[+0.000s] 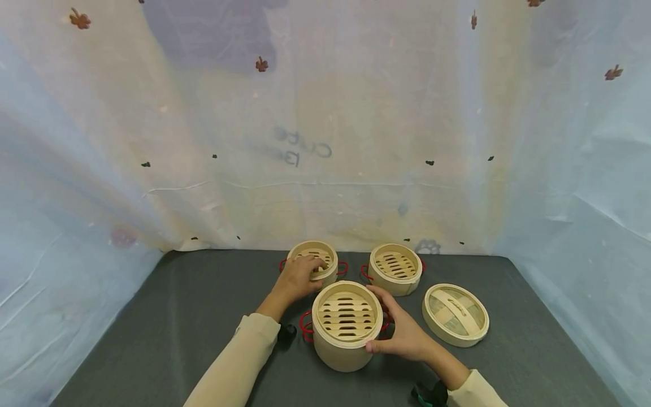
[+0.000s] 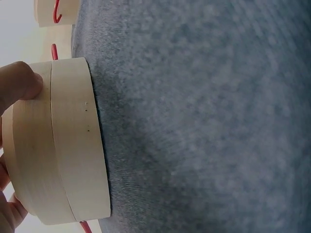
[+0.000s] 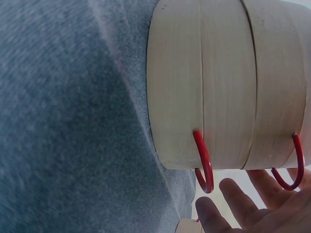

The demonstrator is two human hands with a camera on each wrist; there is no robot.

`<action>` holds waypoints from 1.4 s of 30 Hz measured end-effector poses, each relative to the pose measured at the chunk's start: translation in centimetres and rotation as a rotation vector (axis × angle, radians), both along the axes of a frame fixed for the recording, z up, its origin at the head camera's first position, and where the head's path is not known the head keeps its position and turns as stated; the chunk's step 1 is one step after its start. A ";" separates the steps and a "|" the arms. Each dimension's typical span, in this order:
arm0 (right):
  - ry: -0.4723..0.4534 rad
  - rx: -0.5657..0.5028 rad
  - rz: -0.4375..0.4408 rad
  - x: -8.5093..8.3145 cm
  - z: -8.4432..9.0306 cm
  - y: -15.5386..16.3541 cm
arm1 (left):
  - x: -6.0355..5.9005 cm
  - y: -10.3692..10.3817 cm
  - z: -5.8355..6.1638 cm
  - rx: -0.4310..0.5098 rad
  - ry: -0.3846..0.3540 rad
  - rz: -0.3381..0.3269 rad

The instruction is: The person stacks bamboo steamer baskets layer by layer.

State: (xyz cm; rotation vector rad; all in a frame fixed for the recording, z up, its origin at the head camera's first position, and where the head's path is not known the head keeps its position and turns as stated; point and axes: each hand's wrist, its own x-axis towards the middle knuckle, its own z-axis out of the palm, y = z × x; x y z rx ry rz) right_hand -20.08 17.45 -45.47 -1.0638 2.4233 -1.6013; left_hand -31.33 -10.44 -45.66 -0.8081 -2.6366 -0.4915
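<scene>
Nearest the camera, a two-tier bamboo steamer stack [image 1: 347, 326] stands on the grey table [image 1: 178, 316], its slatted top tier holding nothing, with the right hand [image 1: 404, 330] curled round its right side. Behind it, the left hand [image 1: 299, 277] grips the rim of a single steamer basket [image 1: 313, 261]. Another bare slatted basket [image 1: 395, 268] sits just right of it, and a steamer lid [image 1: 455, 314] lies flat beside the stack.
</scene>
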 end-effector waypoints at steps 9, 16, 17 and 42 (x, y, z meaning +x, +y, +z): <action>0.003 -0.029 0.019 -0.1 -0.2 0.1 | 0.0 0.0 0.3 0.042 -0.005 -0.004; -0.021 -0.031 0.010 0.0 -0.1 0.1 | -0.1 -0.4 0.5 0.037 -0.005 0.035; -0.022 -0.032 0.008 0.0 -0.1 0.1 | -0.1 -0.5 0.6 0.041 0.000 0.039; -0.031 -0.043 -0.002 0.1 -0.3 0.0 | 2.8 -1.9 4.1 0.066 0.057 0.062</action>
